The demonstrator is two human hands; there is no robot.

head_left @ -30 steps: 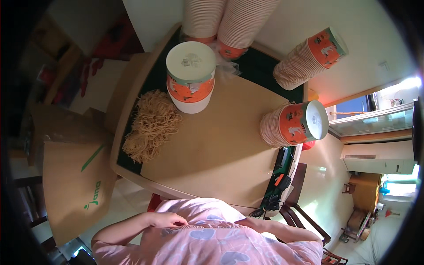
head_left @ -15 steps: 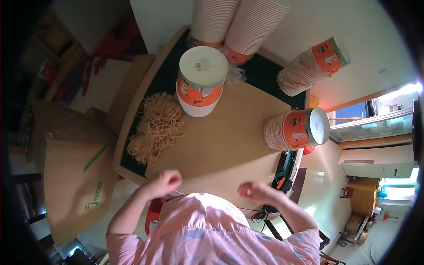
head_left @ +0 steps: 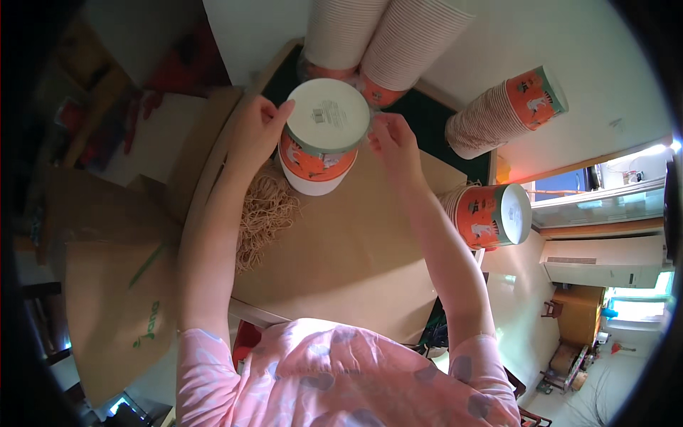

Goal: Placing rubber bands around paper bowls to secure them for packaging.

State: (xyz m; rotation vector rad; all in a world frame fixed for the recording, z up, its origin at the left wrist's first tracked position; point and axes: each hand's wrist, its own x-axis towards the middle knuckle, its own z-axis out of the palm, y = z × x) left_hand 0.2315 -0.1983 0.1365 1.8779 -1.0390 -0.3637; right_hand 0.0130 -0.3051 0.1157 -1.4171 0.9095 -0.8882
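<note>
An upside-down paper bucket (head_left: 316,158), orange and white with a pale round base on top, stands at the table's far middle, with another nested under it. My left hand (head_left: 257,132) is at its left side, thumb tip by the upper edge and apart from the curled forefinger. On the opposite side is my right hand (head_left: 393,139), its fingertips drawn together close to the bucket; whether they pinch anything is hidden. Under my left forearm lies a tangled heap of tan paper cord (head_left: 265,213), partly covered.
Tall stacks of white buckets (head_left: 416,46) rise at the back against the wall. A leaning bucket stack (head_left: 491,117) and another stack (head_left: 491,215) sit on the right. Cardboard boxes (head_left: 114,306) are on the left. The brown tabletop (head_left: 348,249) lies between my forearms.
Both hands have moved from near my body, forward to either side of the upside-down bucket. My left forearm now crosses part of the cord heap. The bucket stays in about the same place.
</note>
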